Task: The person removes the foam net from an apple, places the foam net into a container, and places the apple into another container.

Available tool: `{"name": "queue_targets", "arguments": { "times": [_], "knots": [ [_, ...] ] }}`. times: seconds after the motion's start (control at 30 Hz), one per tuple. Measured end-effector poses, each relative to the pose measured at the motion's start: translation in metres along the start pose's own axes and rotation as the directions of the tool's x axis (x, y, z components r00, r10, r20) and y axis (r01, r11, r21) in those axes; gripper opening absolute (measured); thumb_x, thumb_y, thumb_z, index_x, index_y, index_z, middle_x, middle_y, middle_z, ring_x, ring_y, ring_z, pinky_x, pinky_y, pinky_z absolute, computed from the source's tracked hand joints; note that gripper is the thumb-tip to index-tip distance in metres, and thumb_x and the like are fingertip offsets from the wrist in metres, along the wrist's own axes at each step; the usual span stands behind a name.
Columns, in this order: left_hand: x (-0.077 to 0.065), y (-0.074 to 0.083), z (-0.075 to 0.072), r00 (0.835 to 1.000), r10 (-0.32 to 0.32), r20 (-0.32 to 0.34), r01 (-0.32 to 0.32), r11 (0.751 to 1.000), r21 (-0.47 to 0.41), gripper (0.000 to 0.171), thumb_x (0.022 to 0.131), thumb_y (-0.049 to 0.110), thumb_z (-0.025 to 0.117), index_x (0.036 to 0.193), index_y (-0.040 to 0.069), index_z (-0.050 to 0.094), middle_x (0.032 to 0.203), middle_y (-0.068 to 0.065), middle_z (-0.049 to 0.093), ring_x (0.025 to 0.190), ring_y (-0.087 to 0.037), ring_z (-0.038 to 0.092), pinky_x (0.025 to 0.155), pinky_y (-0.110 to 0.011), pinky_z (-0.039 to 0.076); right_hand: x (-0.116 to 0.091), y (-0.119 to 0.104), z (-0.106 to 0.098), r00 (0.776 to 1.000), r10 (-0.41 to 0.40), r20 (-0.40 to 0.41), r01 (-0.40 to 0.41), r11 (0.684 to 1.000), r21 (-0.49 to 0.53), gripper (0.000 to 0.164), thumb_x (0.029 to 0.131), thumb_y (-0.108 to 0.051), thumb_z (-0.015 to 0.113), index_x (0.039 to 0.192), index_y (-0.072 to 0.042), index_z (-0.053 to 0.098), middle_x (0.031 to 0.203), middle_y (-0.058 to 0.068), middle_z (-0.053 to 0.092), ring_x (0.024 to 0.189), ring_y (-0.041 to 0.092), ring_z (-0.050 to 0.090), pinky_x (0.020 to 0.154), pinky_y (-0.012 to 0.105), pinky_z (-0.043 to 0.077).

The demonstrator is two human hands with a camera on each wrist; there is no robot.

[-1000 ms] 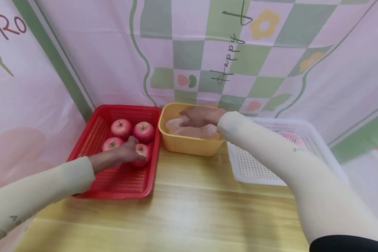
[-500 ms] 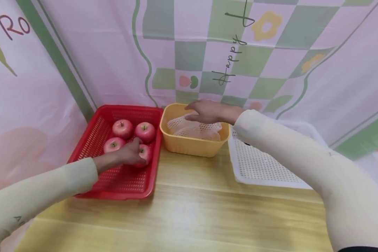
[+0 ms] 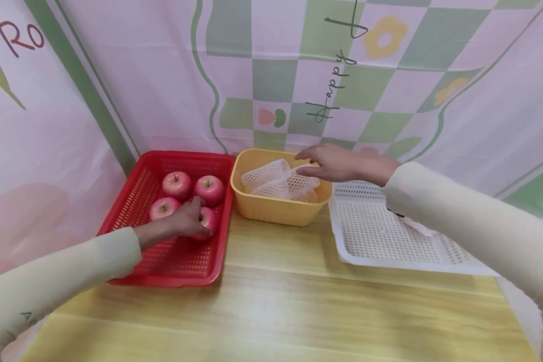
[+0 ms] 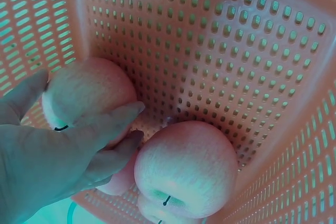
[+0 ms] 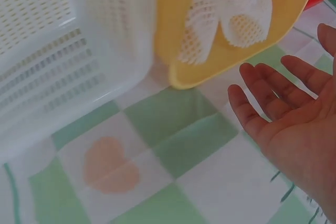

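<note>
Several red apples sit in a red plastic basket [image 3: 176, 279] on the left. My left hand [image 3: 183, 221] reaches in and grips the nearest right-hand apple [image 3: 209, 219]; in the left wrist view its thumb and fingers lie on either side of that apple [image 4: 92, 85]. White foam net sleeves [image 3: 280, 183] lie in a yellow plastic bin [image 3: 276, 211] in the middle. Over the right end of this bin hovers my right hand [image 3: 335, 163], holding nothing. From the right wrist view, its fingers [image 5: 247, 108] are spread and relaxed, apart from the bin.
A white perforated basket [image 3: 389, 260] stands to the right of the yellow bin, with a pinkish item [image 3: 418, 227] partly hidden behind my right sleeve. All three containers rest along the back of a wooden table [image 3: 271, 311], against a printed cloth [image 3: 273, 80].
My right hand has risen out of the yellow bin and shifted right, uncovering more of the foam net sleeves. The left hand stays on the same apple.
</note>
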State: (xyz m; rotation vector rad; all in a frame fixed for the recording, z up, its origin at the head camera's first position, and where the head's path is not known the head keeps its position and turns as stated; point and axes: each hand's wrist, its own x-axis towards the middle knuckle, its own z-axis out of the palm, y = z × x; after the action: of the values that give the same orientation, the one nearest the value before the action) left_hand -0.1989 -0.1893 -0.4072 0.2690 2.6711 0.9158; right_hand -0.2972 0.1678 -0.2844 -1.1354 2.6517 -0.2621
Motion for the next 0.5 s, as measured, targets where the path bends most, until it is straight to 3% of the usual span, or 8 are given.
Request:
{"name": "queue_targets", "arguments": {
  "times": [0.23, 0.37, 0.5],
  "knots": [
    [0.001, 0.005, -0.003, 0.999, 0.024, -0.034, -0.022, 0.997, 0.068, 0.055, 0.078, 0.011, 0.087, 0.111, -0.007, 0.047, 0.092, -0.016, 0.058, 0.100, -0.037, 0.059, 0.093, -0.052, 0.053, -0.039, 0.011, -0.011, 0.998, 0.064, -0.022, -0.065, 0.997, -0.036, 0.046, 0.108, -0.028, 0.063, 0.140, 0.004, 0.062, 0.139, 0.025, 0.066, 0.113, 0.036, 0.071, 0.095, 0.056, 0.058],
    [-0.001, 0.008, -0.005, 0.999, 0.022, -0.025, -0.019, 0.994, 0.105, 0.057, 0.081, 0.013, 0.087, 0.115, -0.008, 0.048, 0.092, -0.014, 0.056, 0.096, -0.033, 0.058, 0.088, -0.049, 0.054, -0.057, 0.025, -0.012, 0.995, 0.088, -0.045, -0.090, 0.995, -0.031, 0.046, 0.106, -0.028, 0.065, 0.140, 0.004, 0.062, 0.133, 0.025, 0.069, 0.110, 0.035, 0.072, 0.095, 0.056, 0.058],
    [-0.003, 0.010, -0.009, 1.000, -0.013, -0.010, 0.014, 0.993, 0.121, 0.066, 0.084, 0.015, 0.087, 0.129, -0.011, 0.046, 0.098, -0.016, 0.058, 0.097, -0.031, 0.058, 0.084, -0.044, 0.055, -0.074, 0.037, -0.014, 0.990, 0.118, -0.073, -0.121, 0.992, -0.044, 0.045, 0.104, -0.026, 0.068, 0.136, 0.005, 0.064, 0.125, 0.025, 0.072, 0.106, 0.035, 0.073, 0.093, 0.056, 0.059]
  ]
}}
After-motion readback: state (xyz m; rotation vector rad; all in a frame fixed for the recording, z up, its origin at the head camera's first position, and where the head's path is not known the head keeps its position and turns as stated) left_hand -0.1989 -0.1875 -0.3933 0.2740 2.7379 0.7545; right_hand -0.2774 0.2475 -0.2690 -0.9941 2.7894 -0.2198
